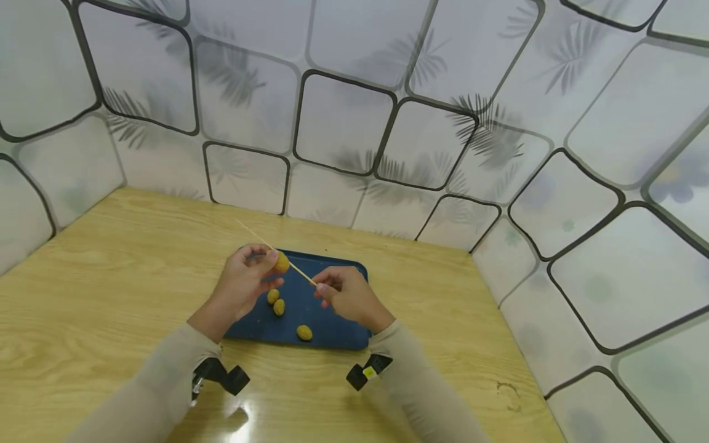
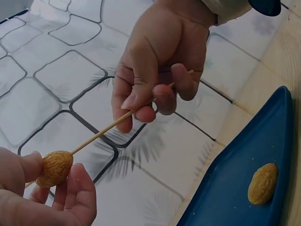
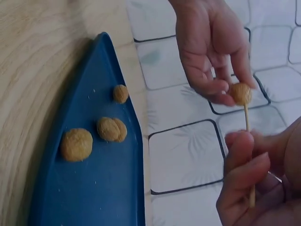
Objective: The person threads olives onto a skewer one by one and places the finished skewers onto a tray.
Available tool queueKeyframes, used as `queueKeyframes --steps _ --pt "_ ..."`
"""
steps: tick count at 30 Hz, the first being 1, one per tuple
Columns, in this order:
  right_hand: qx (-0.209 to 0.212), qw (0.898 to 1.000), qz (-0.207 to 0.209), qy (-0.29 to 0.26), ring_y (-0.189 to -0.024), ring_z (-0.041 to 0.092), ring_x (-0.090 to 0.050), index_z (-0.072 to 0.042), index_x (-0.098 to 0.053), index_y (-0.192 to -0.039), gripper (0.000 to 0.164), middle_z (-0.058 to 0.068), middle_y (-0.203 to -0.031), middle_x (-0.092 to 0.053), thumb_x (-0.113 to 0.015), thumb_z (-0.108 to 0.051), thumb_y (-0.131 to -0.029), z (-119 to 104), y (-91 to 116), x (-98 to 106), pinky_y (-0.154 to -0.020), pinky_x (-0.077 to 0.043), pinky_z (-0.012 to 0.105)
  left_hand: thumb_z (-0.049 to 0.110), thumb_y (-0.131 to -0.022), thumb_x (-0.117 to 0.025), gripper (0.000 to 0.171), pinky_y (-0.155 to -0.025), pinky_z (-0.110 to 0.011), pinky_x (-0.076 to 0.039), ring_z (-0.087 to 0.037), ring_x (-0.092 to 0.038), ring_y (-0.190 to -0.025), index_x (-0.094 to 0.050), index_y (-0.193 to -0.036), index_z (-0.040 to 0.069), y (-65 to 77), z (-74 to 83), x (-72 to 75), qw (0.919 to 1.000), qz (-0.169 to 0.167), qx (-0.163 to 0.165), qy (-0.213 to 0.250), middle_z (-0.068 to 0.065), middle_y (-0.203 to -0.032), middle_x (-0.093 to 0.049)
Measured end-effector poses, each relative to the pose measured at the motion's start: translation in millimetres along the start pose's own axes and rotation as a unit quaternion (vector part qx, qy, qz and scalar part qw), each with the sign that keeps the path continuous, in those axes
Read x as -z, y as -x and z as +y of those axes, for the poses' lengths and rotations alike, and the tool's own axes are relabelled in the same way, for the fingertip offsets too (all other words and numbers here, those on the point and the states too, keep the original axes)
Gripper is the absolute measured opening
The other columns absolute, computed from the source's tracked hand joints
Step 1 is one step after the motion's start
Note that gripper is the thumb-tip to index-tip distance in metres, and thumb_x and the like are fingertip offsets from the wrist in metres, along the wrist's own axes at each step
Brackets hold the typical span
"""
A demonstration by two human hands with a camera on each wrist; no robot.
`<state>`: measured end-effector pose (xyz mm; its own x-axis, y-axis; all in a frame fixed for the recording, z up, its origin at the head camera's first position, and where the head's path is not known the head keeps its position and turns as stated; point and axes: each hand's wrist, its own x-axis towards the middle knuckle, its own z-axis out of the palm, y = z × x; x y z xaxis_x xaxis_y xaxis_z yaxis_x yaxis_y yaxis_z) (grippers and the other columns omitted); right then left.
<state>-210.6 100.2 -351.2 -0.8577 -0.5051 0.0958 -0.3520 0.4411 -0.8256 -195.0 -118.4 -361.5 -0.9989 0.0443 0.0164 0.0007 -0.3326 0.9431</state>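
My left hand (image 1: 244,277) pinches a golden-brown, wrinkled ball (image 2: 55,168) between thumb and fingers, above the blue tray (image 1: 332,320). A thin wooden skewer (image 2: 101,133) runs into this ball and shows again on its far side, with a long thin end pointing up and left in the head view. The skewer's near end is gripped by the thumb and curled fingers of my right hand (image 1: 349,295). Several similar balls (image 1: 304,333) lie on the tray beneath the hands; two of them (image 3: 112,129) touch each other.
The tray rests on a light wood-grain table (image 1: 138,258). Patterned wall covering (image 1: 343,123) rises behind the table and along its right side. A black camera mount (image 1: 221,375) sits on the left wrist, with another (image 1: 368,371) on the right.
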Motion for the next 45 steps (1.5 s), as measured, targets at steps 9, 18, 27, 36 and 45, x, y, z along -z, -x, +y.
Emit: queueKeyframes --steps 9,18,27,36,45 --pt "-0.031 0.996 -0.080 -0.031 -0.071 0.040 -0.061 0.000 -0.065 -0.115 0.020 0.009 -0.084 -0.065 -0.054 -0.001 -0.099 6 8 18 -0.055 -0.053 0.050 0.030 -0.097 -0.057 0.031 -0.081 -0.025 -0.055 -0.011 -0.060 -0.090 -0.049 -0.117 0.008 -4.3 1.9 2.4 0.9995 -0.020 -0.009 0.021 0.000 -0.103 -0.055" --pt "-0.002 1.000 -0.014 -0.027 -0.054 0.016 -0.053 0.002 -0.068 -0.094 0.015 0.004 -0.069 -0.060 -0.054 0.006 -0.096 6 16 10 -0.047 -0.045 0.025 0.017 -0.098 -0.058 0.009 -0.076 -0.027 -0.057 -0.010 -0.061 -0.080 -0.051 -0.097 0.011 -0.6 -1.1 -6.8 0.9935 -0.038 -0.022 0.105 0.004 -0.089 -0.062" --pt "0.003 0.997 0.053 0.058 -0.049 0.013 -0.045 -0.004 -0.067 -0.081 0.019 0.008 -0.068 -0.062 -0.056 0.007 -0.093 -3 19 5 -0.045 -0.038 0.024 0.013 -0.098 -0.059 0.016 -0.068 -0.025 -0.055 -0.010 -0.064 -0.079 -0.055 -0.083 0.011 0.5 -3.5 -3.4 0.9925 -0.051 -0.008 0.111 0.002 -0.086 -0.065" --pt "-0.012 0.997 0.065 0.048 -0.051 0.015 -0.049 -0.004 -0.067 -0.081 0.019 0.010 -0.069 -0.062 -0.058 0.004 -0.095 -5 15 -4 -0.044 -0.039 0.025 0.014 -0.098 -0.060 0.019 -0.071 -0.028 -0.054 -0.013 -0.062 -0.082 -0.055 -0.080 0.012 3.7 -3.9 -4.5 0.9965 -0.066 0.002 0.051 0.002 -0.089 -0.064" --pt "-0.008 0.995 0.081 0.057 -0.051 0.015 -0.051 -0.006 -0.067 -0.079 0.019 0.001 -0.064 -0.059 -0.059 0.004 -0.093 -10 11 -8 -0.044 -0.040 0.024 0.024 -0.092 -0.070 0.023 -0.069 -0.027 -0.055 -0.013 -0.061 -0.081 -0.056 -0.082 0.009 5.8 -4.8 -9.9 0.9980 -0.059 -0.008 0.019 0.000 -0.092 -0.064"
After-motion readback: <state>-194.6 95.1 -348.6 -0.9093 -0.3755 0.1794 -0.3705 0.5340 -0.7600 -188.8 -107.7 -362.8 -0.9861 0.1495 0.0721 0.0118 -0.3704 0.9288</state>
